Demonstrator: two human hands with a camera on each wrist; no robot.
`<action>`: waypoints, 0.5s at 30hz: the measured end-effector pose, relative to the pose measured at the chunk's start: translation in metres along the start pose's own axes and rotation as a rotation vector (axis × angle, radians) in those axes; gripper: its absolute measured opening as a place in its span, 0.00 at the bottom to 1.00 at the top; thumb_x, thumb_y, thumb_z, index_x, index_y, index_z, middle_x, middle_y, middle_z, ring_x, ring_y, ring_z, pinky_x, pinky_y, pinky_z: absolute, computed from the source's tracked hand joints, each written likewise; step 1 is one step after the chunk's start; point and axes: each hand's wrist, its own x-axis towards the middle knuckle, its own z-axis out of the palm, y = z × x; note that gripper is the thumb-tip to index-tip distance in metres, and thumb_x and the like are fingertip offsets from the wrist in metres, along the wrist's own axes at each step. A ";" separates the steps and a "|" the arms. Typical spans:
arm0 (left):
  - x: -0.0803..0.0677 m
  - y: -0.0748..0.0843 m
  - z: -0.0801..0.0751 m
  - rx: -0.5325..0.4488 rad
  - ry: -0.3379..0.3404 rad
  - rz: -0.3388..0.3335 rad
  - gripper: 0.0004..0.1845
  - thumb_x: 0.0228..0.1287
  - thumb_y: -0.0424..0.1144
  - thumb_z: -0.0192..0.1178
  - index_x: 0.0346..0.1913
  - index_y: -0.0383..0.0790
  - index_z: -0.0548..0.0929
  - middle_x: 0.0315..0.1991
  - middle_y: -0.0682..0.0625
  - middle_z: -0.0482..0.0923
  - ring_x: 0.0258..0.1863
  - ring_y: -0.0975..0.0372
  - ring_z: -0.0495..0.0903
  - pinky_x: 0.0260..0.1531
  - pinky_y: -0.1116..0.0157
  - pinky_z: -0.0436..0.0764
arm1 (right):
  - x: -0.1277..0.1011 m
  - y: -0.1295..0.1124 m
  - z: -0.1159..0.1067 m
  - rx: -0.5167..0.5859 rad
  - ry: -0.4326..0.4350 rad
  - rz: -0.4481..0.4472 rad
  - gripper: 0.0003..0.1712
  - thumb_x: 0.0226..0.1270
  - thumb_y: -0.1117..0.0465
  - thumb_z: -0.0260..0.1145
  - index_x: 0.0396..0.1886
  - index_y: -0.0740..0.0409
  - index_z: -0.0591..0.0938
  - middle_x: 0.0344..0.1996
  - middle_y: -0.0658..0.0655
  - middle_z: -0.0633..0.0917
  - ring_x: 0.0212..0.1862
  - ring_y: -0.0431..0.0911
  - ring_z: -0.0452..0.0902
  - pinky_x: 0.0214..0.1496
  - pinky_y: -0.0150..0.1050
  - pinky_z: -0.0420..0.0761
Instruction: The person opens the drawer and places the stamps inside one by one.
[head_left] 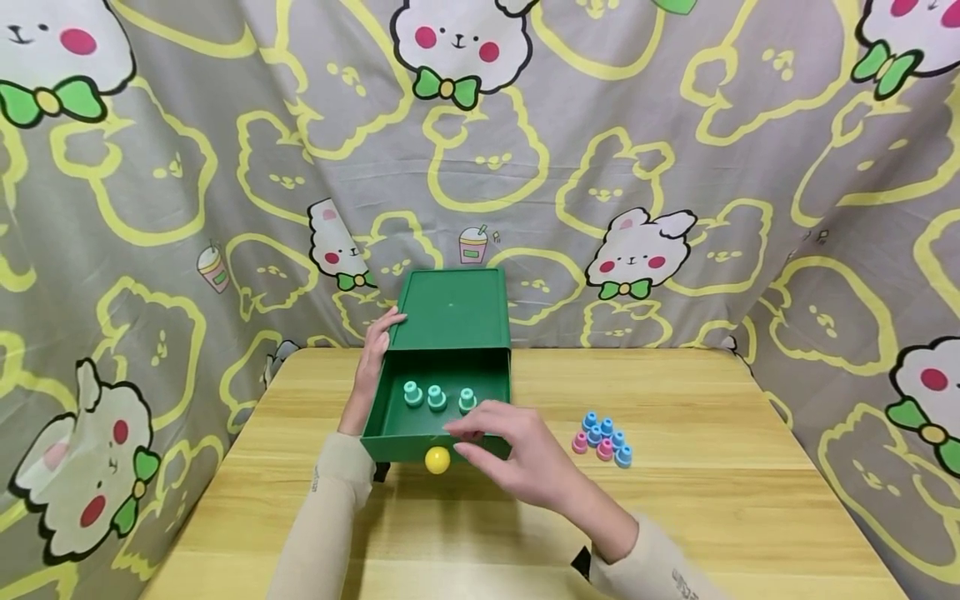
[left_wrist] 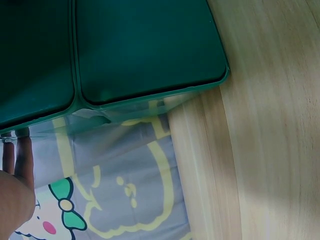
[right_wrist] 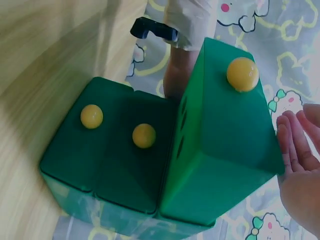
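A green drawer cabinet stands at the back of the wooden table. Its top drawer is pulled out and holds three teal pegs. A yellow knob sits on the drawer front. My right hand hovers at the front edge with fingers extended, just right of the knob. In the right wrist view the straight fingers lie beside the drawer front and its knob, gripping nothing. My left hand rests flat against the cabinet's left side; its fingers show under the green box.
A cluster of several blue and pink pegs stands on the table right of the drawer. Two lower drawers with yellow knobs are closed. A patterned cloth hangs behind and beside the table.
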 end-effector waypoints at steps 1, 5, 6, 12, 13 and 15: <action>-0.001 0.001 0.000 0.000 -0.003 -0.014 0.26 0.79 0.36 0.35 0.68 0.20 0.68 0.79 0.30 0.55 0.79 0.45 0.52 0.76 0.44 0.48 | -0.001 -0.001 0.002 0.004 -0.002 -0.010 0.12 0.72 0.64 0.69 0.52 0.53 0.89 0.42 0.50 0.89 0.42 0.36 0.82 0.45 0.32 0.84; -0.002 0.003 0.001 -0.010 -0.005 -0.058 0.26 0.79 0.38 0.35 0.70 0.25 0.68 0.81 0.36 0.54 0.80 0.43 0.49 0.75 0.37 0.45 | -0.006 -0.004 0.007 -0.007 -0.019 -0.015 0.11 0.73 0.64 0.68 0.52 0.55 0.89 0.42 0.51 0.89 0.42 0.35 0.82 0.46 0.30 0.83; -0.002 0.003 0.001 -0.011 -0.005 -0.061 0.26 0.79 0.38 0.35 0.70 0.25 0.68 0.81 0.36 0.54 0.80 0.43 0.50 0.75 0.37 0.45 | -0.008 -0.005 0.008 -0.013 -0.021 -0.012 0.11 0.73 0.64 0.68 0.52 0.55 0.89 0.42 0.51 0.89 0.43 0.35 0.83 0.46 0.29 0.83; -0.002 0.002 0.001 -0.012 -0.005 -0.019 0.26 0.79 0.36 0.33 0.67 0.20 0.68 0.79 0.31 0.55 0.79 0.46 0.53 0.75 0.43 0.49 | -0.016 -0.007 0.017 -0.065 -0.050 -0.038 0.12 0.72 0.63 0.69 0.52 0.56 0.88 0.44 0.50 0.89 0.45 0.36 0.84 0.49 0.27 0.83; -0.001 0.002 0.001 -0.013 -0.005 -0.012 0.26 0.80 0.35 0.33 0.67 0.19 0.68 0.79 0.30 0.55 0.79 0.48 0.53 0.75 0.44 0.49 | -0.017 -0.006 0.019 -0.059 -0.062 -0.033 0.12 0.72 0.63 0.69 0.53 0.56 0.88 0.44 0.50 0.89 0.45 0.37 0.84 0.49 0.28 0.83; -0.001 0.002 0.001 -0.013 -0.007 -0.005 0.26 0.79 0.35 0.33 0.67 0.19 0.68 0.78 0.29 0.55 0.79 0.52 0.55 0.75 0.46 0.50 | -0.020 -0.005 0.022 -0.049 -0.084 -0.014 0.12 0.73 0.62 0.69 0.53 0.56 0.88 0.45 0.49 0.89 0.45 0.37 0.85 0.50 0.29 0.83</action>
